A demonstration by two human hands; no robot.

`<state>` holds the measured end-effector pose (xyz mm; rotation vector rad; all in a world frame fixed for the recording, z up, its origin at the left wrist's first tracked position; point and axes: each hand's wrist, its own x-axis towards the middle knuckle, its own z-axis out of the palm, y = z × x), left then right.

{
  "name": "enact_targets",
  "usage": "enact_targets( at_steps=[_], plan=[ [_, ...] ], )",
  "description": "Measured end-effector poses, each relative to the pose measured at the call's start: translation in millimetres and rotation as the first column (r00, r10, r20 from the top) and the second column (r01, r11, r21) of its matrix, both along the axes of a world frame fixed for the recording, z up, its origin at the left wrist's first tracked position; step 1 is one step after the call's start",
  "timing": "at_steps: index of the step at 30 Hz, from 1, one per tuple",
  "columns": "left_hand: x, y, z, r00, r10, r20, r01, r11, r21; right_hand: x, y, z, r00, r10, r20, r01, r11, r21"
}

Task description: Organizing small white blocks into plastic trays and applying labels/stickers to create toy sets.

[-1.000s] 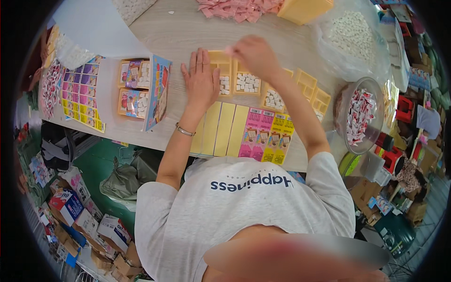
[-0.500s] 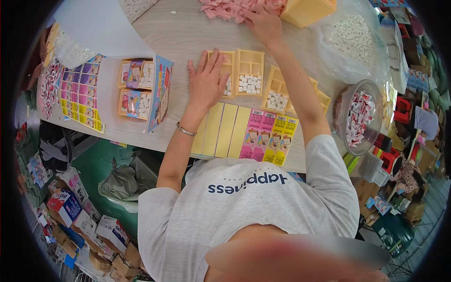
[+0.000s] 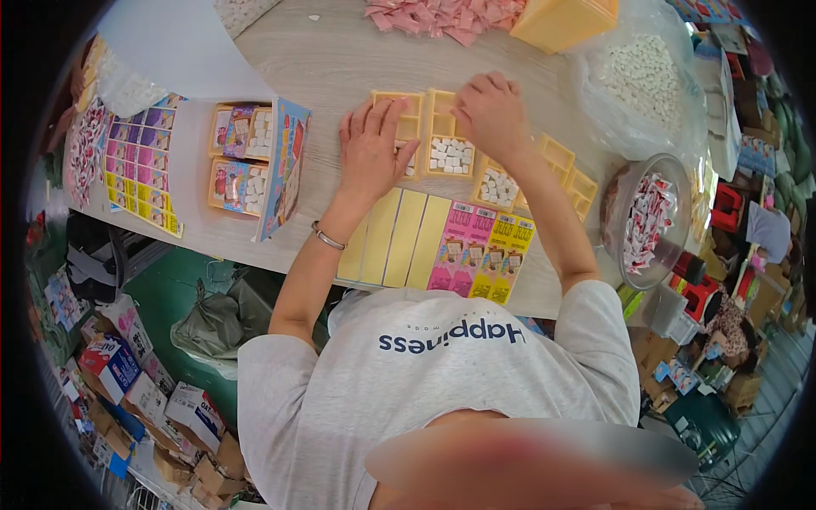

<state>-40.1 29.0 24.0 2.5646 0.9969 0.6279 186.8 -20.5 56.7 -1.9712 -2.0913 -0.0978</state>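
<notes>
My left hand (image 3: pixel 371 151) lies over the leftmost yellow compartment tray (image 3: pixel 399 98), fingers stretched and apart, hiding much of it. Small white pieces show beside its thumb. My right hand (image 3: pixel 493 115) is at the upper right of the second yellow tray (image 3: pixel 442 98), its fingers curled. Whatever they hold, if anything, is hidden. White pieces (image 3: pixel 450 155) fill that tray's near compartment. Just to the right, a third tray (image 3: pixel 495 187) also holds white pieces, with more yellow trays (image 3: pixel 580 194) partly behind my right forearm.
Pink sachets (image 3: pixel 450 15) lie at the back by a stack of yellow trays (image 3: pixel 565 24). A bag of white pieces (image 3: pixel 642 76) and a bowl of wrapped sachets (image 3: pixel 648 225) stand right. Sticker sheets (image 3: pixel 481 251) lie in front; a display box (image 3: pixel 285 170) with packed trays stands left.
My right hand has come from the pink sachet pile toward me, down to the second tray. My left hand stays on the leftmost tray, its fingers a little more bent.
</notes>
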Motion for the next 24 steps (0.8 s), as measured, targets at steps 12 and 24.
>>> enact_targets(
  at_steps=[12,24],
  plan=[
    [19.1,-3.1,17.6,0.988,-0.019,-0.153,0.025,0.999,0.039,59.9,70.6,-47.5,0.968,-0.244,0.066,0.222,0.946,0.238],
    [63.6,-14.3,-6.7,0.959,-0.231,-0.163,0.248,0.964,0.092,48.5,-103.1,16.6,0.93,-0.315,-0.19,0.284,0.943,-0.172]
  ],
)
